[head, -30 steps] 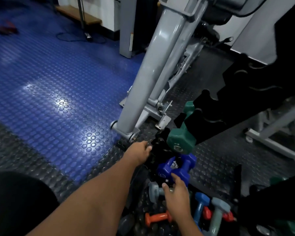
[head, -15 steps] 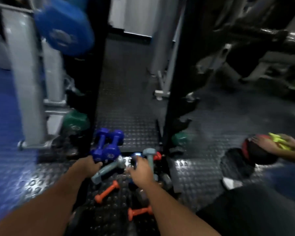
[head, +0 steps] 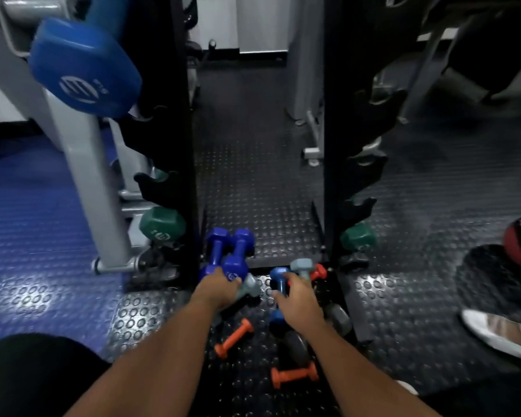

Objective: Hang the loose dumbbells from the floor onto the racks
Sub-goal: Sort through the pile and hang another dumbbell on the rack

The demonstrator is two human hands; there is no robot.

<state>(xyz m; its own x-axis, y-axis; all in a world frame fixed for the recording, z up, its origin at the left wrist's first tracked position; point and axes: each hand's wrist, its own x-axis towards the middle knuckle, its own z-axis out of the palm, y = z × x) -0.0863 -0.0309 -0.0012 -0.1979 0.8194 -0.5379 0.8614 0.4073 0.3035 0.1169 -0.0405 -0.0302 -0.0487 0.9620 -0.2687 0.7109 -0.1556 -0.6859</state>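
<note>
Left hand [head: 215,288] curled on a purple dumbbell [head: 234,260], right hand [head: 297,299] gripping a blue dumbbell [head: 278,284], orange dumbbells [head: 233,338] nearby.

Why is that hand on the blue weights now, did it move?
Yes. The left hand went forward from the grey dumbbell onto the dark blue dumbbells, toward the rack upright.

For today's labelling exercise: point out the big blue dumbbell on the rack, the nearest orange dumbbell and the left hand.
Big blue dumbbell [head: 85,69], head view, on its front end face.
Nearest orange dumbbell [head: 294,375], head view, on its handle.
Left hand [head: 216,288], head view, on its back.
</note>
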